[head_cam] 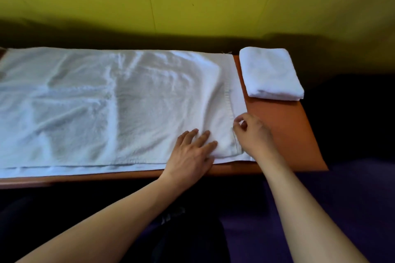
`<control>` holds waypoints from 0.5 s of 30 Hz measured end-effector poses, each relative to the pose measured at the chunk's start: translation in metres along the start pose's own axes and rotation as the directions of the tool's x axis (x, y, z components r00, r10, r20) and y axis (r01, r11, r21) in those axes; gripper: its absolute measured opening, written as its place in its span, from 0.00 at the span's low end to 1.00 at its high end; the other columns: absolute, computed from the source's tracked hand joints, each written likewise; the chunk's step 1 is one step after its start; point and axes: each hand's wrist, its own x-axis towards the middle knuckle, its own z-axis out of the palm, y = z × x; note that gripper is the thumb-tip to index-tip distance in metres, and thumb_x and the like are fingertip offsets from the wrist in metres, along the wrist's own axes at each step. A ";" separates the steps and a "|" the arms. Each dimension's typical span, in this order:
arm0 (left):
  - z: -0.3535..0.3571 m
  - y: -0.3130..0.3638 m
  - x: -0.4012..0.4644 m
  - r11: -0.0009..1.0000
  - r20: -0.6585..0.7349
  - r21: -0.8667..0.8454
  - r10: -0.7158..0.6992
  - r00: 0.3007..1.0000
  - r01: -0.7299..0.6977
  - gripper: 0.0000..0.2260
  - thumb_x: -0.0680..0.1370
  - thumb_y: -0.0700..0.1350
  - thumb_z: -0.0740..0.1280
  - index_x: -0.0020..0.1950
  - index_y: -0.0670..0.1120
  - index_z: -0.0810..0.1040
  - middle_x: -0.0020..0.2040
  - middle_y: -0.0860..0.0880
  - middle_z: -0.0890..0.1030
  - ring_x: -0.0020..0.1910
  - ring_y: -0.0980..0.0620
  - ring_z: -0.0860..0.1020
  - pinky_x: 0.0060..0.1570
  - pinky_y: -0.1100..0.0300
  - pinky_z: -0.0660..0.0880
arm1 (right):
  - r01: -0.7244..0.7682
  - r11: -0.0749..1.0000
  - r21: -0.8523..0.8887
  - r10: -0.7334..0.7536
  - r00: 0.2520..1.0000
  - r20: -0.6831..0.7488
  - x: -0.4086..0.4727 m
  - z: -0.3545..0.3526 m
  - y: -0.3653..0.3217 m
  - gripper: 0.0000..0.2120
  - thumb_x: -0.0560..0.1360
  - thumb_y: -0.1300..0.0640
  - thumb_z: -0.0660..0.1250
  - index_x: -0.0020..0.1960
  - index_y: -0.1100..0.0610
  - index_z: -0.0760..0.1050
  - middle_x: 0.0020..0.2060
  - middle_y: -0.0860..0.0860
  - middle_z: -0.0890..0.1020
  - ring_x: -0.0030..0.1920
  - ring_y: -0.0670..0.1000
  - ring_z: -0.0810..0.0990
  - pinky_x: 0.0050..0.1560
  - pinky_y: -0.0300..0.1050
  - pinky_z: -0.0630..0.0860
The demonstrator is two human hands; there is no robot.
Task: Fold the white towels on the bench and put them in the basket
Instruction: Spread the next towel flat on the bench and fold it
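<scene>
A large white towel (111, 102) lies spread and wrinkled over most of the orange-brown bench (284, 132), doubled over with a lower layer showing along its front and right edges. My left hand (192, 151) rests flat with straight fingers on the towel's near right corner. Just to its right, my right hand (252, 132) pinches the towel's right edge between thumb and fingertips. A second white towel (270, 73), folded into a thick rectangle, sits on the bench's far right end. No basket is in view.
A yellow-green wall (192, 2) stands directly behind the bench. Dark floor or fabric (352, 198) lies in front of and to the right of the bench. A strip of bare bench shows between the spread towel and the folded one.
</scene>
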 end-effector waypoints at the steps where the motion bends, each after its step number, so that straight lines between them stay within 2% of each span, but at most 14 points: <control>1: -0.004 0.000 0.003 1.000 -0.032 -0.008 0.007 0.999 -0.008 0.17 0.74 0.53 0.61 0.55 0.52 0.85 0.61 0.47 0.83 0.59 0.37 0.80 0.57 0.44 0.78 | -0.050 0.998 0.030 0.048 0.997 0.055 -0.001 0.000 -0.002 0.05 0.76 0.51 0.66 0.49 0.50 0.79 0.43 0.48 0.80 0.47 0.53 0.79 0.51 0.47 0.75; 3: -0.010 0.001 0.010 1.000 -0.088 0.015 0.027 0.996 -0.026 0.13 0.72 0.50 0.62 0.47 0.51 0.85 0.52 0.50 0.85 0.53 0.40 0.81 0.53 0.50 0.76 | -0.124 0.991 0.055 0.119 0.989 0.092 0.003 -0.002 -0.004 0.07 0.77 0.49 0.65 0.50 0.50 0.79 0.46 0.49 0.81 0.48 0.53 0.80 0.48 0.44 0.73; 5: -0.013 0.003 0.014 1.000 -0.146 0.010 0.018 0.989 -0.016 0.07 0.72 0.46 0.66 0.45 0.49 0.83 0.45 0.50 0.83 0.46 0.42 0.78 0.46 0.50 0.74 | -0.173 0.981 0.082 0.166 0.982 0.090 0.014 -0.008 -0.008 0.09 0.78 0.47 0.64 0.50 0.50 0.80 0.48 0.49 0.83 0.50 0.54 0.80 0.49 0.45 0.73; 7: -0.015 0.006 0.013 0.991 -0.193 -0.128 -0.065 0.979 0.040 0.05 0.73 0.42 0.68 0.48 0.46 0.81 0.43 0.48 0.80 0.41 0.43 0.76 0.40 0.49 0.74 | -0.217 0.963 0.162 0.198 0.972 0.124 0.029 -0.011 -0.011 0.12 0.79 0.46 0.64 0.52 0.52 0.81 0.49 0.47 0.83 0.52 0.52 0.80 0.53 0.45 0.74; 9: -0.022 0.010 0.010 0.942 -0.194 -0.315 -0.180 0.964 0.113 0.06 0.75 0.39 0.66 0.51 0.45 0.77 0.44 0.47 0.78 0.41 0.44 0.75 0.39 0.48 0.74 | -0.239 0.934 0.266 0.200 0.966 0.165 0.044 -0.011 -0.017 0.14 0.79 0.45 0.65 0.53 0.53 0.83 0.49 0.46 0.84 0.53 0.50 0.80 0.53 0.44 0.74; 10: -0.026 0.010 0.008 0.915 -0.185 -0.382 -0.216 0.959 0.132 0.06 0.75 0.38 0.65 0.52 0.44 0.75 0.44 0.48 0.77 0.42 0.45 0.75 0.39 0.48 0.73 | -0.262 0.894 0.364 0.203 0.960 0.193 0.051 -0.011 -0.021 0.14 0.78 0.45 0.66 0.51 0.54 0.83 0.48 0.47 0.85 0.51 0.51 0.82 0.49 0.43 0.75; 12: -0.035 0.008 0.005 0.874 -0.160 -0.462 -0.251 0.955 0.153 0.07 0.75 0.38 0.64 0.51 0.46 0.70 0.42 0.51 0.74 0.41 0.47 0.72 0.39 0.52 0.69 | -0.386 0.735 0.557 0.231 0.916 0.329 0.064 -0.013 -0.034 0.13 0.78 0.46 0.67 0.48 0.55 0.82 0.40 0.49 0.86 0.42 0.51 0.84 0.40 0.41 0.77; 13: -0.039 0.007 0.003 0.867 -0.158 -0.475 -0.256 0.954 0.154 0.08 0.75 0.38 0.64 0.50 0.47 0.67 0.41 0.53 0.72 0.39 0.49 0.69 0.37 0.54 0.66 | -0.451 0.654 0.607 0.232 0.884 0.406 0.072 -0.012 -0.040 0.14 0.78 0.45 0.67 0.49 0.56 0.82 0.39 0.50 0.87 0.38 0.50 0.84 0.36 0.41 0.77; 15: -0.046 0.006 0.000 0.862 -0.146 -0.482 -0.254 0.956 0.155 0.10 0.74 0.39 0.63 0.49 0.49 0.64 0.37 0.54 0.69 0.36 0.50 0.65 0.34 0.56 0.59 | -0.530 0.578 0.621 0.246 0.838 0.487 0.091 -0.008 -0.051 0.17 0.76 0.43 0.68 0.52 0.57 0.81 0.40 0.51 0.86 0.33 0.49 0.83 0.33 0.41 0.76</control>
